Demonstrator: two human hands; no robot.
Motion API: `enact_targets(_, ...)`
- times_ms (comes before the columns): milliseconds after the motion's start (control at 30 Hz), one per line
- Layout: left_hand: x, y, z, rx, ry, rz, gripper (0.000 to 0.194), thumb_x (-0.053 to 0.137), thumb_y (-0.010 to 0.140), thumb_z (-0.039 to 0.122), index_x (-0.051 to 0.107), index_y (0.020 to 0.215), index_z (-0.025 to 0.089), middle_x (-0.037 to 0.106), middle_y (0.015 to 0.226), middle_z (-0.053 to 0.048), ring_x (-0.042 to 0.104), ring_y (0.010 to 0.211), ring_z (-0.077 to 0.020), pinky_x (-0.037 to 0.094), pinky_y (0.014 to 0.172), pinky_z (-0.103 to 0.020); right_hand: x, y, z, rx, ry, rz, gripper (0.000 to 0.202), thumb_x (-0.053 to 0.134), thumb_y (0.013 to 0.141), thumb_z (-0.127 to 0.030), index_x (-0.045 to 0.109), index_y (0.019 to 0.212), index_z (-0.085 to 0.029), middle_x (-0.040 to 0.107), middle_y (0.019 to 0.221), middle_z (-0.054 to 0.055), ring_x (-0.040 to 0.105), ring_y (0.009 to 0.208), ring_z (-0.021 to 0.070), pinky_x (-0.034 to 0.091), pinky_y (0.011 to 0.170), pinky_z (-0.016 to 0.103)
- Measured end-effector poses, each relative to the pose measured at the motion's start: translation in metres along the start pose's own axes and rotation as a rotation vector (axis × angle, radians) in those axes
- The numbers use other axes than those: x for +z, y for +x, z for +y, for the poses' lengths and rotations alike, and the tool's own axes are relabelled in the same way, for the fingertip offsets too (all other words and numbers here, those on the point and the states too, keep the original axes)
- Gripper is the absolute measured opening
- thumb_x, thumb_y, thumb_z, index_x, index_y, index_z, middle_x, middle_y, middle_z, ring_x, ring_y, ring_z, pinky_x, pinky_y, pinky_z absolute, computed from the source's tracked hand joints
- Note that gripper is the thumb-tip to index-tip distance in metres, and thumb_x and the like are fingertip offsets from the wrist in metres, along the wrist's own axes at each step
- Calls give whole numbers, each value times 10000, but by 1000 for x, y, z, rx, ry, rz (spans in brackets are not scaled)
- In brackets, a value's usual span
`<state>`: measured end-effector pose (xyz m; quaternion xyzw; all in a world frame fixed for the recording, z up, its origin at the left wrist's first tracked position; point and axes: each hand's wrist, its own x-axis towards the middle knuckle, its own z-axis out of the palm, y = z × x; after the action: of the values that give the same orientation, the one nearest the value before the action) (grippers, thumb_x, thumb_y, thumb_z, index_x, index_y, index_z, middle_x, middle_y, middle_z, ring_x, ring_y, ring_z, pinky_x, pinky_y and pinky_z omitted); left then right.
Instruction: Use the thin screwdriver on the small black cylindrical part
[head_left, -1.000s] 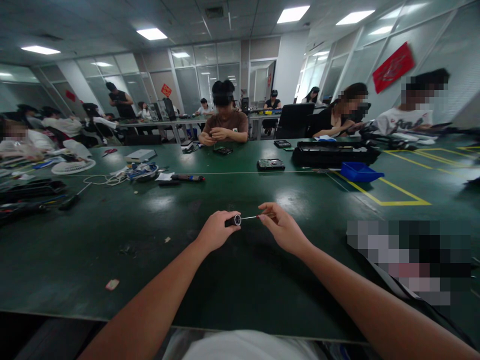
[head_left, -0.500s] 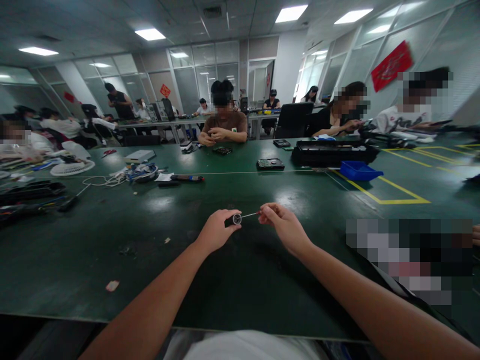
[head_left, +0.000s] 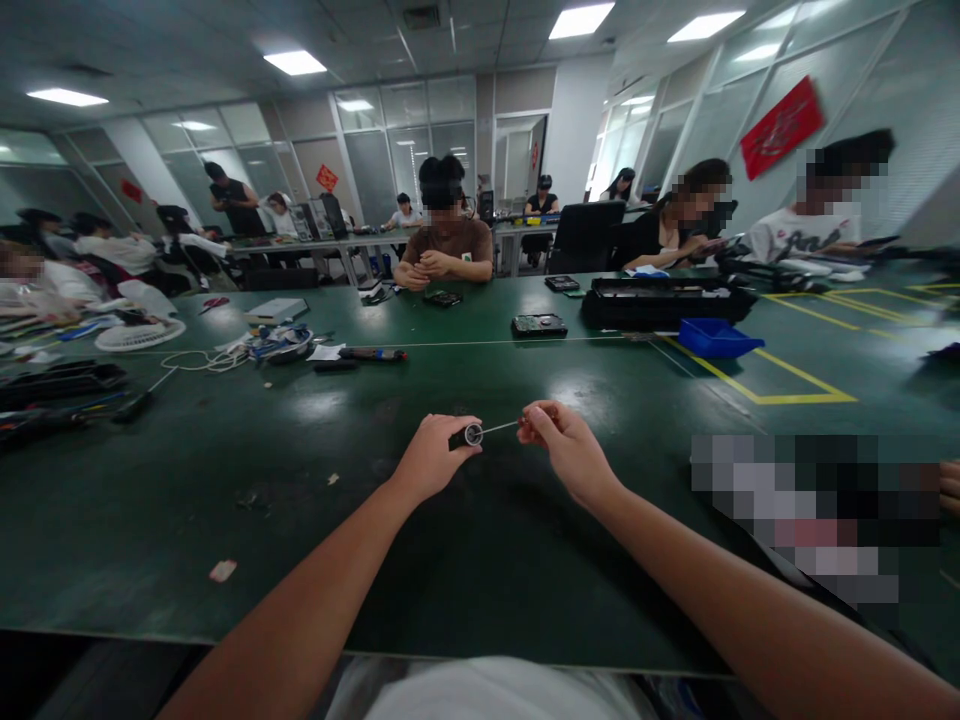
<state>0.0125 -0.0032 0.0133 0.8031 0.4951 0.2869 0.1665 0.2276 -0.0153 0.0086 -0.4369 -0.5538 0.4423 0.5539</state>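
Above the green table (head_left: 480,560), my left hand (head_left: 435,457) is closed round a small dark cylinder (head_left: 472,435) with a pale ring at its end, turned toward the camera. My right hand (head_left: 562,447) pinches the outer end of a thin metal rod (head_left: 499,428), to the right of the cylinder. The rod runs left and slightly down, and its inner end meets the ringed opening. How deep it reaches inside cannot be made out.
Farther back lie a pen-like tool (head_left: 373,354), bundled cables (head_left: 279,343), a hard drive (head_left: 539,325), a long black housing (head_left: 667,303) and a blue tray (head_left: 716,338). A person (head_left: 448,240) sits opposite. Paper scraps (head_left: 223,571) lie at left.
The view has shifted slightly. Both hands keep nearly the same pose, with the rod still between my right hand and the cylinder.
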Motion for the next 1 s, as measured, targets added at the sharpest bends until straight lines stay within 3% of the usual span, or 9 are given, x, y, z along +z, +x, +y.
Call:
enact_targets(433, 0, -2, 3, -32, -38, 12, 384, 717, 819, 289, 665, 1198, 259, 676, 1174, -49, 586, 1085, -243, 440, 973, -400, 1, -6, -15, -95, -248, 37, 271, 542, 910, -448, 612, 956, -189, 710, 816, 51, 683, 764, 192, 525, 756, 355)
enact_targets(667, -1, -2, 3, 6, -40, 13, 371, 740, 805, 285, 679, 1171, 272, 689, 1145, -28, 588, 1073, -232, 434, 963, -379, -2, -11, -26, -108, -467, 39, 271, 602, 873, -466, 672, 871, -205, 674, 674, 21, 640, 630, 189, 465, 611, 316)
enact_targets(833, -1, -3, 4, 24, -57, 26, 365, 741, 809, 296, 680, 1168, 272, 690, 1137, -25, 587, 1066, -226, 429, 955, -371, -3, -14, -25, -200, -414, 2, 212, 533, 920, -374, 602, 1046, -218, 693, 813, 34, 655, 723, 193, 487, 667, 326)
enact_targets(900, 0, -3, 3, 27, -64, 28, 371, 745, 807, 299, 676, 1171, 274, 693, 1117, -19, 586, 1054, -221, 433, 939, -365, -3, -14, -25, -239, -449, -14, 189, 526, 924, -354, 594, 1049, -228, 702, 881, 44, 661, 771, 201, 491, 695, 337)
enact_targets(1000, 1, -4, 1, 31, -73, 25, 365, 737, 815, 288, 673, 1173, 275, 693, 1110, -18, 584, 1050, -218, 434, 933, -364, -1, -15, -27, -245, -537, -35, 183, 511, 939, -383, 609, 972, -232, 697, 831, 40, 653, 721, 204, 487, 668, 342)
